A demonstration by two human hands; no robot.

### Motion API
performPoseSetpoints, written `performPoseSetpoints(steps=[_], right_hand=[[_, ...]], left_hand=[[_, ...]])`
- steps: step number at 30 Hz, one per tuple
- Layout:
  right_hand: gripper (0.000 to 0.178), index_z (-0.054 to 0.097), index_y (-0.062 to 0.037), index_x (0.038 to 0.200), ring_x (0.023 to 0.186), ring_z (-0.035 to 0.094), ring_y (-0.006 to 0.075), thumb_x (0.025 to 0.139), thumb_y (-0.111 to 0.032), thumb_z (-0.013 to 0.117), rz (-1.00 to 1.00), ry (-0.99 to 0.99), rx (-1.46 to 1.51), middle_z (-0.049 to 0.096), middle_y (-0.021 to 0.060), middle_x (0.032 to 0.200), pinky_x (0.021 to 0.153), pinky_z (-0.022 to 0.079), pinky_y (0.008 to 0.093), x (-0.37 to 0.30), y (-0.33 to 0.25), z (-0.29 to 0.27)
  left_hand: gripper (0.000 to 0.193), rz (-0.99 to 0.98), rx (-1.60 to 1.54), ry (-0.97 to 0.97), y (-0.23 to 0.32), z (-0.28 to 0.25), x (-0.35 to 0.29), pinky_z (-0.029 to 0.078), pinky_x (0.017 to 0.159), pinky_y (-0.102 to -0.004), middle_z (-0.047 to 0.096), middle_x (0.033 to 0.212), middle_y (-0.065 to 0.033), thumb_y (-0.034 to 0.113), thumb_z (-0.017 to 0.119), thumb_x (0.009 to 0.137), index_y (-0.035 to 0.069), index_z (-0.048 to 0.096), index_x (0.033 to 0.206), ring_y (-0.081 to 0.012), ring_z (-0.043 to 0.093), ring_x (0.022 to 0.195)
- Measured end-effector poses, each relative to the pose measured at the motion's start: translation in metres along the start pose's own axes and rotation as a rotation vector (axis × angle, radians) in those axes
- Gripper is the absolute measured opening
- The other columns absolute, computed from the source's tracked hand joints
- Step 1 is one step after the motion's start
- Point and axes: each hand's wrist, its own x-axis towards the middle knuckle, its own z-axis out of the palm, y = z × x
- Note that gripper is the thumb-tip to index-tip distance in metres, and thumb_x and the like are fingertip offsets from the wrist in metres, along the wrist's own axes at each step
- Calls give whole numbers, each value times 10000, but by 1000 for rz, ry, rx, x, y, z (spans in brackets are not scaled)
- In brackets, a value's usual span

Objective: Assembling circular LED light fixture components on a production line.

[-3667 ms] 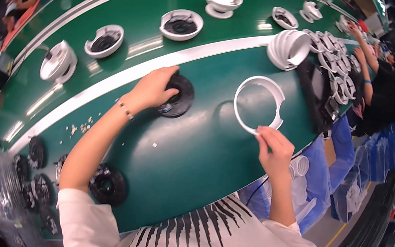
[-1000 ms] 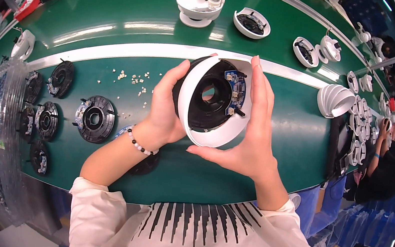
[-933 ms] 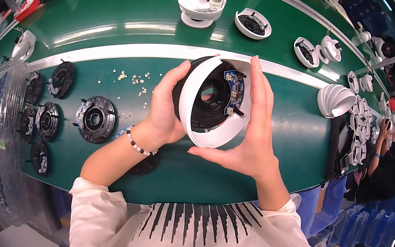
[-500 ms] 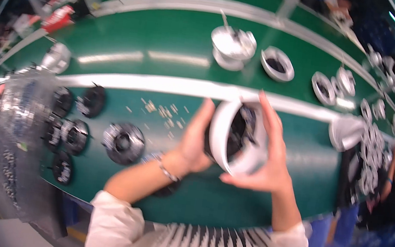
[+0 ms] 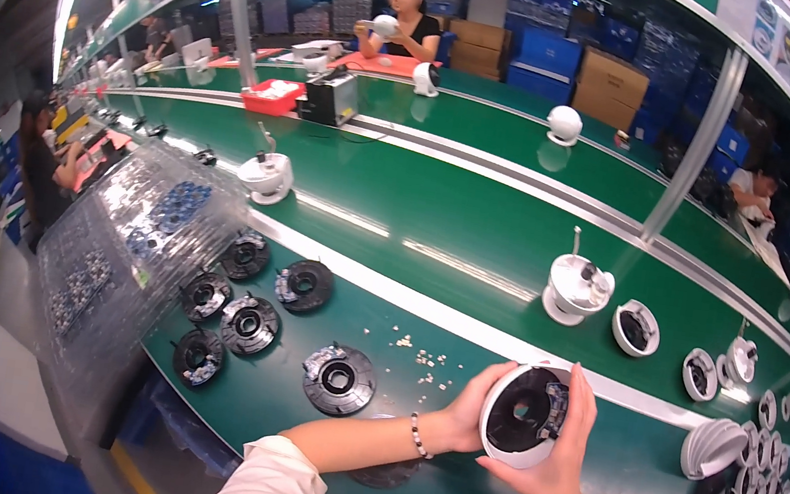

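Between both hands I hold a white round housing (image 5: 494, 425), tilted so its open side faces me. A black round insert (image 5: 510, 405) with a small circuit board at its right side sits inside it. My left hand (image 5: 465, 411) grips the housing's left side, fingers partly hidden behind it. Flat against the right side lies my right hand (image 5: 565, 463), thumb at the lower rim. Left of them, a black disc (image 5: 339, 379) with a ring-shaped middle rests on the green table (image 5: 288, 434). Small cream-coloured bits (image 5: 425, 357) lie scattered beyond my left wrist.
Several black discs (image 5: 250, 325) lie at the left, beside a clear plastic-covered tray (image 5: 128, 240) of small parts. White rings (image 5: 714, 449) are stacked at the right. White housings (image 5: 579, 291) stand on the green belt (image 5: 439, 223) behind a pale rail. A co-worker (image 5: 407, 31) sits across.
The view has tilted up and turned, showing more of the room and the co-workers. The housing has turned in my hands, so the black insert faces me more fully.
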Motion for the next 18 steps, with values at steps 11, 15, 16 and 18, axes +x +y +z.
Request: performPoseSetpoints(steps=[11, 15, 16, 18], right_hand=[[1165, 215, 36, 1283, 1142, 337, 372, 381, -376, 826, -22, -232, 91, 325, 211, 1266, 929, 319, 444, 14, 12, -11], [1153, 217, 41, 1277, 1129, 341, 368, 393, -391, 817, -33, -121, 55, 331, 208, 1252, 934, 306, 443, 6, 12, -3], [1146, 218, 42, 1275, 1129, 339, 367, 399, -394, 813, -17, -48, 7, 329, 207, 1250, 935, 301, 442, 2, 12, 2], [1137, 219, 43, 1274, 1135, 331, 369, 404, -393, 809, 28, -6, 26, 317, 214, 1258, 936, 296, 442, -5, 11, 9]], left_hand=[[710, -129, 83, -126, 6, -19, -4, 404, 921, -371, 439, 1221, -123, 624, 289, 812, 85, 339, 1271, -222, 454, 1113], [478, -43, 81, -160, 3, -15, -6, 459, 848, -341, 530, 1074, -109, 379, 475, 820, 49, 428, 1162, -192, 539, 971], [393, -60, -1, -140, 4, -10, -6, 479, 808, -327, 556, 997, -91, 266, 505, 788, 35, 458, 1103, -172, 558, 903], [388, -48, -7, -127, 0, -11, -7, 482, 803, -326, 559, 991, -91, 259, 502, 787, 32, 462, 1099, -173, 560, 902]])
